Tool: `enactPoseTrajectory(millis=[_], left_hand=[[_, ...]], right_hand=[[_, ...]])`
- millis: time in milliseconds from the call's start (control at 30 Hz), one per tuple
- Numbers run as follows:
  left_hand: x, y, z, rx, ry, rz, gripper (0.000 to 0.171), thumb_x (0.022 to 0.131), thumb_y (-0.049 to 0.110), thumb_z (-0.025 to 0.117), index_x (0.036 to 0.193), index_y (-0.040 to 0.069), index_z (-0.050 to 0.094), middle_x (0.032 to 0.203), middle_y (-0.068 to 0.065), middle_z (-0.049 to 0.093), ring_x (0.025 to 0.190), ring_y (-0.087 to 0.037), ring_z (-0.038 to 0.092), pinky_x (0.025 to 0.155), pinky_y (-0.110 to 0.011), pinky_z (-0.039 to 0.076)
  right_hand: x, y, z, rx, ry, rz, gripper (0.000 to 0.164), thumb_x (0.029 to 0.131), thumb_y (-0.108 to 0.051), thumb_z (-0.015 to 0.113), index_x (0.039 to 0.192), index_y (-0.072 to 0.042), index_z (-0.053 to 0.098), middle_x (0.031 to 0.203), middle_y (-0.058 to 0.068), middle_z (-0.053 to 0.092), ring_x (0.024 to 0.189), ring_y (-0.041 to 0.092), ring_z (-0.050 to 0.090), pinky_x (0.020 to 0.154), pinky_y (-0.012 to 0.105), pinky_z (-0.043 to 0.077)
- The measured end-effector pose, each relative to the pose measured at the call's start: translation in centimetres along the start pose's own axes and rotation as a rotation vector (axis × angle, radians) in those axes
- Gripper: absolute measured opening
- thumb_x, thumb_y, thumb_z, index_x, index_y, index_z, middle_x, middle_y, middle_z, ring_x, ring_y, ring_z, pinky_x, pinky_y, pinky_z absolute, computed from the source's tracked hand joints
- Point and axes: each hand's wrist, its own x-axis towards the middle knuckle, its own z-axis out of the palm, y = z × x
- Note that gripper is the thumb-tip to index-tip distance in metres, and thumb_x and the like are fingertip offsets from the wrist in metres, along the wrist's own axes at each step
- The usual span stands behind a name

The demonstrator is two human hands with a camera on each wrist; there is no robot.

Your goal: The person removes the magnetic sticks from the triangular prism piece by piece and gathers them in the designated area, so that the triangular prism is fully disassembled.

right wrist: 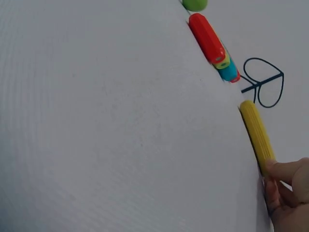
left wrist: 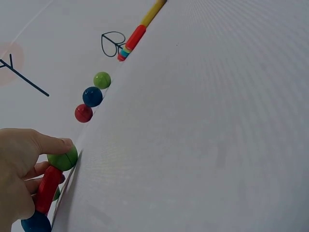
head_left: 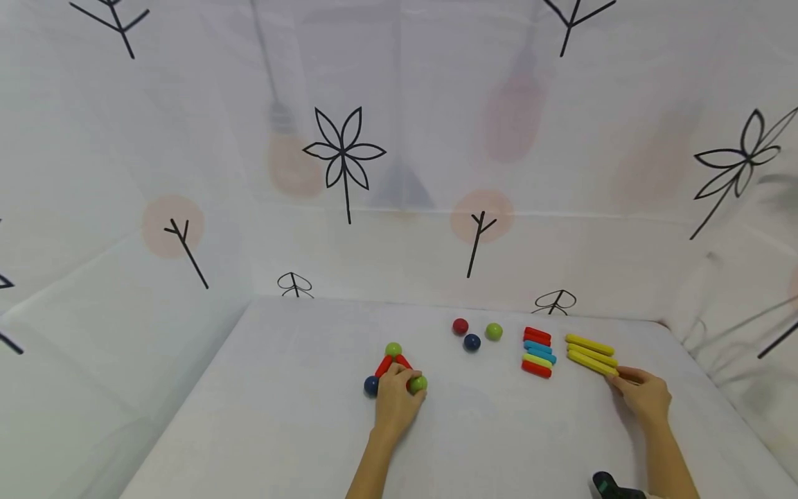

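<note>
Left of the table's middle, red sticks and balls form a small triangle, with a green ball [head_left: 393, 349] at its top and a blue ball [head_left: 371, 386] at its lower left. My left hand [head_left: 396, 403] lies over its lower side and holds the green ball [left wrist: 63, 157] at the lower right corner, thumb on top. A red stick [left wrist: 47, 189] runs from that ball to the blue one, partly hidden by the hand in the head view. On the right, my right hand [head_left: 645, 397] pinches the near end of the closest yellow stick [right wrist: 257, 135].
Behind the triangle sit a loose red ball [head_left: 460, 326], a blue ball [head_left: 472, 342] and a green ball [head_left: 494, 331]. Several short red, blue and yellow-green sticks [head_left: 538, 350] lie in a column beside the yellow sticks [head_left: 589, 344]. A patterned white sheet [head_left: 399, 256] hangs behind the table.
</note>
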Motion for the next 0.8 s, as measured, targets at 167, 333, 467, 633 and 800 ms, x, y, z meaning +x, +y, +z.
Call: enactPoseTrajectory(millis=[167,333,467,633,800], left_hand=[[0.0,-0.1,0.0,-0.001,0.009,0.008,0.029,0.067,0.007,0.083,0.094,0.006,0.073,0.092,-0.004,0.060,0.085,-0.023,0.057,0.078,-0.037,0.047],[0.1,0.1,0.1,-0.006,0.004,-0.007,0.029,0.066,0.007,0.083,0.094,0.006,0.073,0.092,-0.004,0.060,0.087,-0.022,0.057,0.079,-0.036,0.048],[0.2,0.0,0.2,0.000,0.005,0.001,0.029,0.066,0.006,0.083,0.093,0.006,0.073,0.092,-0.004,0.060,0.087,-0.022,0.057,0.079,-0.036,0.048],[0.1,0.0,-0.1,-0.008,-0.012,0.020,0.028,0.067,0.007,0.082,0.093,0.006,0.073,0.092,-0.005,0.060,0.087,-0.021,0.057,0.078,-0.034,0.048],[0.0,0.2,-0.5,-0.059,-0.066,0.025,0.023,0.070,0.010,0.081,0.090,0.006,0.072,0.090,-0.003,0.059,0.086,-0.017,0.054,0.073,-0.028,0.049]], right_hand=[[-0.2,-0.1,0.7,0.027,0.085,-0.014,0.044,0.090,-0.019,0.058,0.118,0.015,0.054,0.107,0.031,0.060,0.110,0.042,0.047,0.094,0.049,0.035],[-0.3,-0.4,1.3,0.032,0.167,0.021,0.042,0.088,-0.018,0.060,0.115,0.014,0.056,0.093,0.028,0.063,0.088,0.033,0.051,0.074,0.034,0.035],[-0.5,-0.5,1.5,0.053,0.180,0.029,0.042,0.088,-0.019,0.061,0.115,0.013,0.056,0.096,0.029,0.063,0.062,-0.002,0.046,0.074,0.032,0.036],[-0.7,-0.4,1.6,0.073,0.154,0.075,0.048,0.089,-0.021,0.059,0.124,0.010,0.051,0.117,0.029,0.055,0.070,0.003,0.054,0.069,0.023,0.036],[-1.7,-0.8,1.5,0.120,0.120,0.089,0.055,0.091,-0.024,0.056,0.134,0.007,0.043,0.129,0.028,0.046,0.097,0.024,0.056,0.067,0.016,0.037]])
